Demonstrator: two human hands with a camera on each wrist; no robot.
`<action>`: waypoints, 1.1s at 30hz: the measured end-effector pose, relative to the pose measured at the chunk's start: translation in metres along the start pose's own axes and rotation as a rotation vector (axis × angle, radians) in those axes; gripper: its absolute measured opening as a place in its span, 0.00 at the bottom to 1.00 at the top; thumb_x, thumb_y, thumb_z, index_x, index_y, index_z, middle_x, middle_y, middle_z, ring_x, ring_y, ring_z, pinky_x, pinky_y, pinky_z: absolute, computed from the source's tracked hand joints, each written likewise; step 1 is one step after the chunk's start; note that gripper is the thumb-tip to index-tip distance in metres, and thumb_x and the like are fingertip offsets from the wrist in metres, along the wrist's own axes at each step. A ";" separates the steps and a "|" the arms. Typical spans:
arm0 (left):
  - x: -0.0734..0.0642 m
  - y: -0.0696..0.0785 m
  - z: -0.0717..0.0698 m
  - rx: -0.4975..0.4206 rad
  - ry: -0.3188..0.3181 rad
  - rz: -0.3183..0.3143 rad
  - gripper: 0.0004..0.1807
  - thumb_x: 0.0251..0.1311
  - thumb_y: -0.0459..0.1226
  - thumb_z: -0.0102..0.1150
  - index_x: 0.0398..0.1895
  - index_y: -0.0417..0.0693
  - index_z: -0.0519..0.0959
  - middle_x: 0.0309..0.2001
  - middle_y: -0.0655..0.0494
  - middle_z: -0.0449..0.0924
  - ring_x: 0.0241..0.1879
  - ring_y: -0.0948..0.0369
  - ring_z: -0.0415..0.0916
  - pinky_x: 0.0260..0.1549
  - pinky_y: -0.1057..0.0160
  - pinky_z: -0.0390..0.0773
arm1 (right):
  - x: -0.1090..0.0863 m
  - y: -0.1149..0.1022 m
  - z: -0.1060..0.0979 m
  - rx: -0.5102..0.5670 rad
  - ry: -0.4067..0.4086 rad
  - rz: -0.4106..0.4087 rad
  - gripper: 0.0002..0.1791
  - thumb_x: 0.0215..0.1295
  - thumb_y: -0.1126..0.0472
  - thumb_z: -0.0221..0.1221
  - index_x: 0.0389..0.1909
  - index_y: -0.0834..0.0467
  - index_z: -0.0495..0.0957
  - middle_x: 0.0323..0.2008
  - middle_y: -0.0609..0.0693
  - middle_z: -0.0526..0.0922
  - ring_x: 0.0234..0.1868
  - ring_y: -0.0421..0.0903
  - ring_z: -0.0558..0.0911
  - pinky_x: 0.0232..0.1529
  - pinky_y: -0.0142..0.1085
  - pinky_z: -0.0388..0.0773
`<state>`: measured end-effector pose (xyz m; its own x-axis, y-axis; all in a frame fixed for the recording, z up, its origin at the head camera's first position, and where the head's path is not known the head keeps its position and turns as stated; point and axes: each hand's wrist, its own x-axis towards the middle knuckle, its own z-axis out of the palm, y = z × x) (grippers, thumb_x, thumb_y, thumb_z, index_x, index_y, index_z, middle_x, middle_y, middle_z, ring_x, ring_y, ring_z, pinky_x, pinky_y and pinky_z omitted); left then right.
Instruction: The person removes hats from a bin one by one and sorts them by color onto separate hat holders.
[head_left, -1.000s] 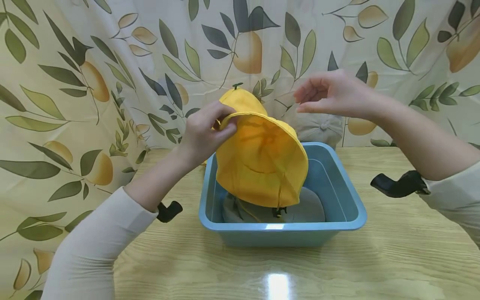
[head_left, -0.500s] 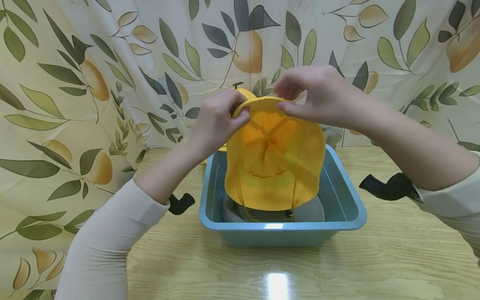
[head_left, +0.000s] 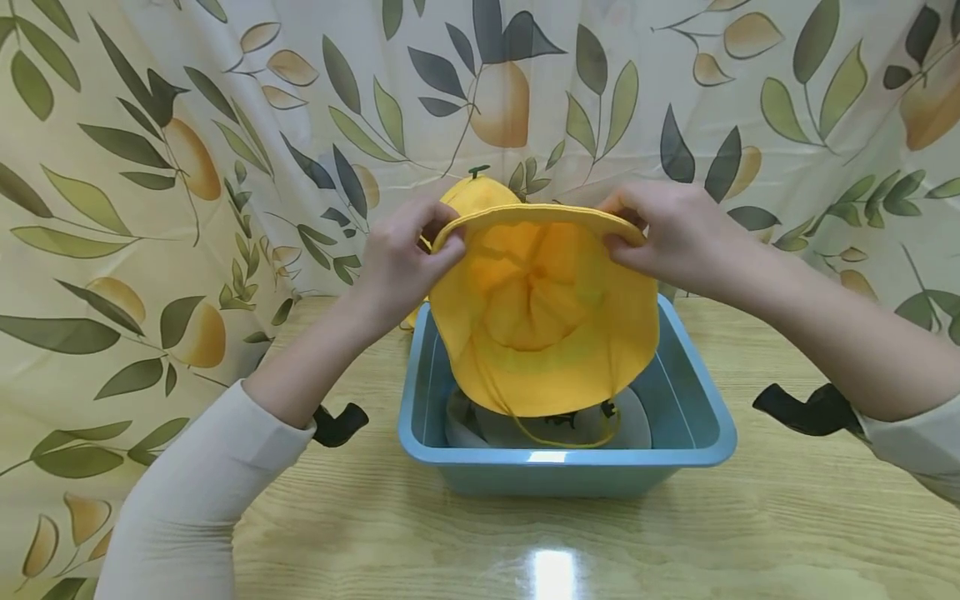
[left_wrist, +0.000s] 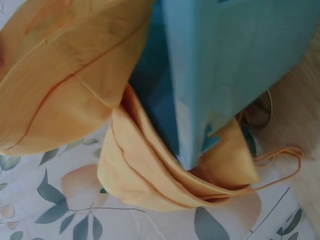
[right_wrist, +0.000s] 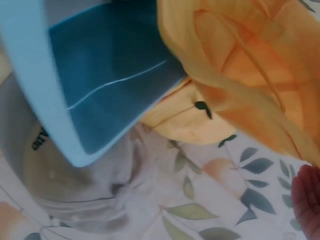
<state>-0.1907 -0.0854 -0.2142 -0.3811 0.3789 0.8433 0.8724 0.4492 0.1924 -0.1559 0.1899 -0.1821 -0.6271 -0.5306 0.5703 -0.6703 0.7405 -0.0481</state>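
Note:
A yellow bucket hat point(head_left: 543, 371) hangs over the blue basin, its inside facing me and a thin yellow cord dangling below. My left hand point(head_left: 408, 254) pinches the brim at upper left. On the upper right of the same brim, my right hand point(head_left: 675, 237) holds it between thumb and fingers. Below, a grey cap point(head_left: 637, 425) lies in the blue basin point(head_left: 630, 457), partly hidden by the hat. Part of my right hand also shows at the edge of the right wrist view.
Behind the basin is a second yellow hat point(head_left: 480, 193) with a small green stem; the left wrist view shows it against the basin's outer edge. A beige cap point(right_wrist: 75, 185) sits behind the basin too. A leaf-patterned curtain point(head_left: 300, 125) backs the wooden table point(head_left: 375, 533).
My right hand has come in from the right and taken the brim. The hat has turned from tilted to facing me, its brim now spread between both hands.

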 end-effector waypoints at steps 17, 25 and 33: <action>-0.037 -0.019 -0.015 -0.036 0.108 -0.059 0.03 0.49 0.27 0.58 0.29 0.36 0.78 0.26 0.47 0.78 0.23 0.62 0.70 0.23 0.76 0.70 | -0.042 0.046 0.028 -0.059 -0.100 0.169 0.08 0.46 0.68 0.64 0.22 0.58 0.73 0.16 0.48 0.74 0.15 0.39 0.65 0.16 0.30 0.63; -0.045 -0.026 -0.030 0.078 -0.038 -0.122 0.02 0.50 0.28 0.61 0.28 0.41 0.80 0.24 0.52 0.77 0.21 0.64 0.68 0.21 0.77 0.68 | -0.042 0.037 0.011 -0.017 0.121 0.162 0.09 0.41 0.73 0.66 0.23 0.61 0.76 0.20 0.52 0.81 0.21 0.25 0.70 0.24 0.10 0.63; -0.041 -0.020 -0.045 -0.007 -0.118 -0.347 0.04 0.54 0.30 0.57 0.33 0.38 0.77 0.29 0.50 0.80 0.20 0.63 0.76 0.21 0.77 0.76 | -0.027 0.026 -0.002 -0.022 0.264 -0.009 0.08 0.40 0.75 0.65 0.24 0.66 0.77 0.20 0.55 0.81 0.23 0.23 0.69 0.28 0.10 0.62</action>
<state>-0.1787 -0.1469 -0.2302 -0.6870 0.2958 0.6638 0.6870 0.5620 0.4606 -0.1555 0.2249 -0.1969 -0.4939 -0.4134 0.7649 -0.6648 0.7465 -0.0258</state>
